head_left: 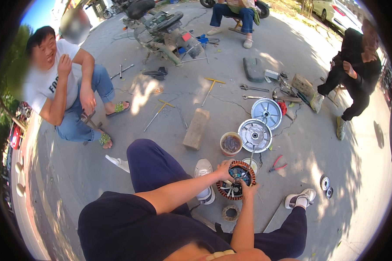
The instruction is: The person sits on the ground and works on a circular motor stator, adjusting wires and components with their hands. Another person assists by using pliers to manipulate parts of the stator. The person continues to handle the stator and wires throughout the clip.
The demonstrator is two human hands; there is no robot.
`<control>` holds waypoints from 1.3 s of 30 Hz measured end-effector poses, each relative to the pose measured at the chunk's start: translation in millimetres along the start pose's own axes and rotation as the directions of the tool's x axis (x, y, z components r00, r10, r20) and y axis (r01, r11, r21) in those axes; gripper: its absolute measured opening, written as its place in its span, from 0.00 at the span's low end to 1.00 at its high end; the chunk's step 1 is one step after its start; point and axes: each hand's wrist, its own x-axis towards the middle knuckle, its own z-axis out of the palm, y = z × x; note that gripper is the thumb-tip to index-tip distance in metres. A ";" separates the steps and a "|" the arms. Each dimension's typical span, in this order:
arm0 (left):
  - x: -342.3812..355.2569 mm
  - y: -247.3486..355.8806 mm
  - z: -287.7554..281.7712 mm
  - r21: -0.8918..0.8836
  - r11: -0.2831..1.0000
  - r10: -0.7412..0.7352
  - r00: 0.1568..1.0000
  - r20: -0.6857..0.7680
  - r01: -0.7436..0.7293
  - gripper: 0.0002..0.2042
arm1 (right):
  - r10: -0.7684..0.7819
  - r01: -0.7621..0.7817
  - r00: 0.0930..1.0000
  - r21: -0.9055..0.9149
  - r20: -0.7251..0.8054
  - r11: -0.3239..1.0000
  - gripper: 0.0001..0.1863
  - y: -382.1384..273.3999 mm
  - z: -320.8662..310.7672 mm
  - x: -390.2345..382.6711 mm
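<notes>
A round motor stator (235, 196), ringed with copper windings and dark inside with pale wires, is between my two hands above the pavement. My left hand (224, 170) grips its upper left rim, the thumb reaching inward. At the lower right, my right hand (248, 191) has its fingers closed on the rim. A tub of brown grease (231, 144) stands just beyond. Two silver motor covers (267, 114) lie farther off, the nearer one (247, 130) overlapping the other, with a thin rod or brush handle by it. Nearer me a brown ring (230, 212) rests on the ground.
Red-handled pliers (278, 163) lie to the right, near two small metal discs (325, 182). A wooden block (197, 129) and T-handled wrenches (212, 89) lie ahead, spanners (253, 88) beyond. A partly stripped scooter (165, 32) stands far off. People sit at left (69, 82), right and far.
</notes>
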 end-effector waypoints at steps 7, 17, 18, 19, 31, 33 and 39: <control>-6.8 12.8 -4.9 -0.120 0.992 -0.024 0.999 0.027 0.027 0.63 | -0.051 0.050 0.998 0.054 0.026 0.997 0.46 -2.8 -10.7 8.0; 2.1 13.5 -4.1 -0.153 0.988 -0.022 1.000 0.017 0.025 0.61 | -0.055 0.042 0.991 0.109 0.123 0.993 0.48 -14.7 -21.5 11.9; 2.2 11.8 -2.3 -0.164 0.986 -0.020 1.000 0.012 0.022 0.61 | -0.054 0.041 0.990 0.105 0.127 0.994 0.47 -14.6 -20.7 10.0; 2.2 9.7 -0.6 -0.175 0.984 -0.018 1.000 0.005 0.019 0.61 | -0.055 0.042 0.990 0.100 0.131 0.994 0.47 -15.5 -20.1 9.2; -1.1 15.8 -1.0 -0.132 0.991 -0.015 0.999 0.034 0.019 0.59 | -0.017 0.014 0.996 0.027 0.087 1.000 0.47 -19.9 -22.7 -1.3; -0.9 -1.4 5.5 -0.121 0.993 -0.021 0.999 -0.026 0.018 0.58 | -0.030 0.029 0.993 0.017 0.111 0.999 0.49 -8.5 -10.1 5.5; -0.5 12.7 1.4 -0.007 0.999 0.047 0.994 -0.095 -0.048 0.55 | 0.041 -0.032 0.996 -0.112 0.084 0.993 0.55 -30.5 -26.1 -4.4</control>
